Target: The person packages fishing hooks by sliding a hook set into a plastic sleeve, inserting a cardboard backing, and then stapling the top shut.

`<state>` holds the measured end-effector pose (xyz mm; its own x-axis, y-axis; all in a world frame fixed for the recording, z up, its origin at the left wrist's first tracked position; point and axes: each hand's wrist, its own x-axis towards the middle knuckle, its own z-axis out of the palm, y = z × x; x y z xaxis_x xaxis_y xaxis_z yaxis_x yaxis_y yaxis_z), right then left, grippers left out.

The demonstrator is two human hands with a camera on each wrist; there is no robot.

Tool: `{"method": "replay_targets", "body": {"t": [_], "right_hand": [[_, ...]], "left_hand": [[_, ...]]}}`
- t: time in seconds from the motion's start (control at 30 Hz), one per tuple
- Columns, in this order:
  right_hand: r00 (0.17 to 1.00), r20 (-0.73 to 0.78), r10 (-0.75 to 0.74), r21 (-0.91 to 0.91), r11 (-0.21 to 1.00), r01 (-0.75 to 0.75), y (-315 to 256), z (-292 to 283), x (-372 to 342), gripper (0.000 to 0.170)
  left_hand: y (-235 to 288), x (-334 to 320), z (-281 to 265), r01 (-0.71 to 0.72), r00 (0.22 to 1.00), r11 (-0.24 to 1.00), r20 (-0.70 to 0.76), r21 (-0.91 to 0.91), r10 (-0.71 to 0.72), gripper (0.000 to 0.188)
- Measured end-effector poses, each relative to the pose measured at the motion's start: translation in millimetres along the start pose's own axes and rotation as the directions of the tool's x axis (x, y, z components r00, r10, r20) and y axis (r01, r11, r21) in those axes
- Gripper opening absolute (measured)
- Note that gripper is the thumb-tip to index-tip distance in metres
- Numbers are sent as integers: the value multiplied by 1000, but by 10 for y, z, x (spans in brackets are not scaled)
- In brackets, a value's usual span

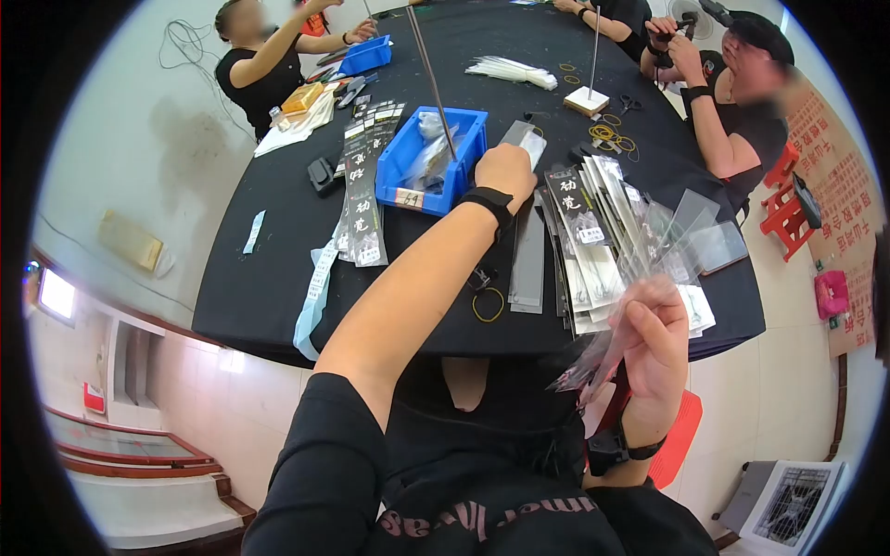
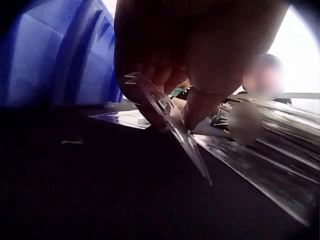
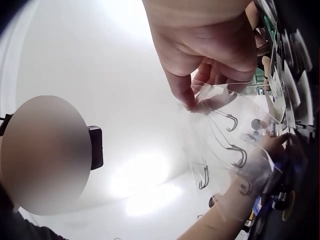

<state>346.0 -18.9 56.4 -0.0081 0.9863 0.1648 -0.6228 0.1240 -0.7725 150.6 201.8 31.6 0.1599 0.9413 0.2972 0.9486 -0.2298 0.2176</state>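
My left hand (image 1: 506, 174) reaches over a stack of clear plastic sleeves (image 1: 528, 264) beside the blue bin (image 1: 394, 193). In the left wrist view its thumb and fingertips pinch a clear plastic sleeve (image 2: 175, 127), tilted above the black table. My right hand (image 1: 656, 334) is raised at the table's front edge and grips several clear bags (image 1: 603, 357). Dark fishing hooks (image 3: 239, 156) on thin lines show through these bags in the right wrist view. Next to that hand lies a spread pile of hook packets with white cards (image 1: 593, 269).
Black printed packaging cards (image 1: 366, 218) lie left of the bin, which holds small clear bags. A metal rod (image 1: 431, 74) rises near the bin. Yellow rubber bands (image 1: 612, 139) and a phone (image 1: 723, 248) lie to the right. Other people sit across the table.
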Motion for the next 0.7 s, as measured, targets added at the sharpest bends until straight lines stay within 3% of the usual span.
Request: {"method": "replay_targets", "body": {"t": [0.17,0.23,0.3,0.37,0.4,0.43,0.5,0.53,0.57,0.63,0.7], "right_hand": [[994,-73,78,-35,996,-81,27,77,14,17],[991,-112,74,-36,996,-79,28,140,32,18],[994,-32,102,-45,994,-104,28,166,58,17],[994,18,103,3,995,-103,24,280,103,17],[994,49,94,-34,995,-92,28,363,148,17],[993,82,85,-70,994,-79,61,457,202,17],[993,120,22,-34,999,-18,235,688,339,16],[989,149,-9,-3,1000,9,331,808,408,18],[983,182,-38,26,999,33,414,895,467,20],[966,256,-28,-30,999,37,579,1014,559,27],[946,323,-27,-83,995,56,720,1111,590,34]], "left_hand": [[153,-57,-200,26,1000,999,15,47,-27,27],[278,-187,-501,-27,999,999,-18,-34,27,33],[336,-402,-800,-53,998,974,-36,-222,46,45],[218,-768,-1111,24,967,757,207,-653,148,59],[166,-996,-1142,172,937,455,288,-874,200,63],[107,-1218,-1164,326,900,90,338,-941,276,70],[-58,-1554,-1250,267,809,-33,205,-963,550,86],[-73,-1628,-1127,210,828,-81,133,-974,545,87],[-106,-1746,-1148,169,858,-46,124,-985,499,78],[-166,-1913,-1119,215,927,86,231,-973,294,65],[-238,-1943,-1064,125,969,103,144,-987,202,58]]}}
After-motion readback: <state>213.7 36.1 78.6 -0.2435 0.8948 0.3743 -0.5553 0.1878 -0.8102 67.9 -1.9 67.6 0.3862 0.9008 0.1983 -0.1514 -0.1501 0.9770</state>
